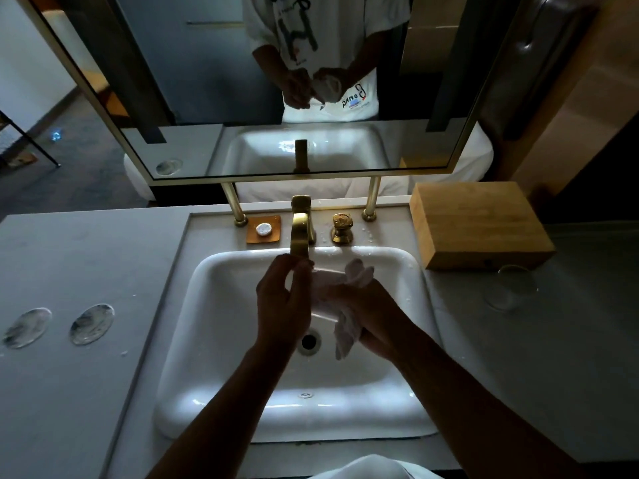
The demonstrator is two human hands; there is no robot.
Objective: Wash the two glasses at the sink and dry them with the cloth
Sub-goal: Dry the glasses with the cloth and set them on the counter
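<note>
White sink mid-bench, both hands over the basin. Left hand grips a clear glass, fingers curled round its far rim. Right hand clutches a white cloth bunched against the glass. Second glass stands on the bench right of the sink, just near of a wooden box. Brass tap just beyond the hands.

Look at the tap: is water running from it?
No: no stream falls from the tap while the left hand holds a glass and the right hand wipes it with the cloth.
</note>
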